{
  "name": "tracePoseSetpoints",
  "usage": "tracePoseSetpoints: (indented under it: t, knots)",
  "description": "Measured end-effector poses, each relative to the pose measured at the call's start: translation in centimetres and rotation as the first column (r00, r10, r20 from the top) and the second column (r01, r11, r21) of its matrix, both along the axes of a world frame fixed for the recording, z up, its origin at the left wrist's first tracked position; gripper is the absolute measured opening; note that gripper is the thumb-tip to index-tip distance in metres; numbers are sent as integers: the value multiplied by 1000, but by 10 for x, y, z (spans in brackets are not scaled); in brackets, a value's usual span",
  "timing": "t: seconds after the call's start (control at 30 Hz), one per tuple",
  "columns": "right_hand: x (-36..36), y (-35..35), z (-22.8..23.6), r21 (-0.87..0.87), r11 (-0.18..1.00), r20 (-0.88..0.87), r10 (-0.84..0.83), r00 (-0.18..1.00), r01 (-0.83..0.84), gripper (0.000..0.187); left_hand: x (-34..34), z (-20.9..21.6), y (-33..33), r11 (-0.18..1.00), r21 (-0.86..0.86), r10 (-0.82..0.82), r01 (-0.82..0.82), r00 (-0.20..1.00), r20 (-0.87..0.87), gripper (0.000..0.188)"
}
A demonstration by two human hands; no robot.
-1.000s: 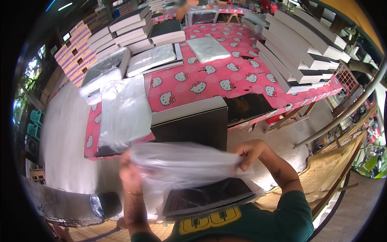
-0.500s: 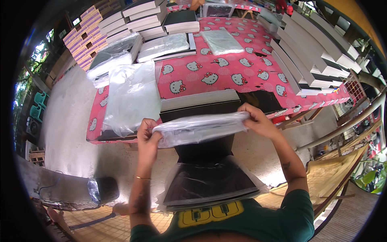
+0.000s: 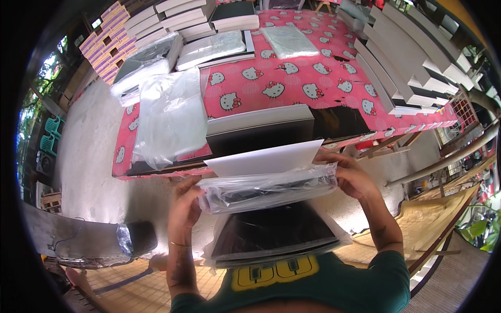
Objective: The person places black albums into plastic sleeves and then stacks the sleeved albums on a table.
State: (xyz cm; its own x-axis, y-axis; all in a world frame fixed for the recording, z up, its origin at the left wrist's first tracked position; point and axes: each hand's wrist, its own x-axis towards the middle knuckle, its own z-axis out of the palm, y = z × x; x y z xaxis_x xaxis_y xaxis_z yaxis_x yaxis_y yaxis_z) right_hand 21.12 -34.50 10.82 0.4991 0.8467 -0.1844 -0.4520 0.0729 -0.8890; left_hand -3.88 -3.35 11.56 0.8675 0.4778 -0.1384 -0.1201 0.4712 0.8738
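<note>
Between my two hands a clear plastic bag [image 3: 224, 201] is stretched sideways, bunched into a wide band. My left hand [image 3: 185, 204] pinches its left end and my right hand [image 3: 355, 177] its right end. A thin flat board [image 3: 263, 158], white on its upper visible face, rises above the band; its lower part is behind or inside the plastic, where something dark shows through. Just beyond, a thick stack of black and white boards [image 3: 261, 128] rests at the table's near edge. On my lap lies a black board in clear plastic [image 3: 276, 232].
A pile of clear bags [image 3: 172, 117] lies at the table's left, beside plastic-wrapped boards [image 3: 148, 60]. More bags [image 3: 289, 41] lie farther back on the pink patterned tablecloth [image 3: 276, 73]. Tall stacks of boards [image 3: 402, 68] stand at right; a black patch [image 3: 339, 125] covers the near right edge.
The plastic band has moved down toward my lap, with both hands lowered. A white board face now shows above it, where the dark panel below it was seen before.
</note>
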Motion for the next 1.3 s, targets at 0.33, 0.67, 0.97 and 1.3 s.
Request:
tracePoseSetpoints:
  t: [0.33,0.67,0.97,1.3]
  knots:
    - [-28,-17,-205,-373,921,224,-27,974,111,37,-36,-193,-12,977,199,28,74,883,-469,25]
    - [-25,-4,-304,-383,771,512,-281,812,508,22,-38,-343,-18,754,642,490,-137,769,-411,24]
    - [-14,-14,-177,-531,831,215,324,921,-168,26,-42,-284,-10,831,518,73,204,883,-463,15]
    - [-18,0,-235,-466,883,-138,-129,982,51,41,-30,-285,-19,878,466,101,107,911,-400,20]
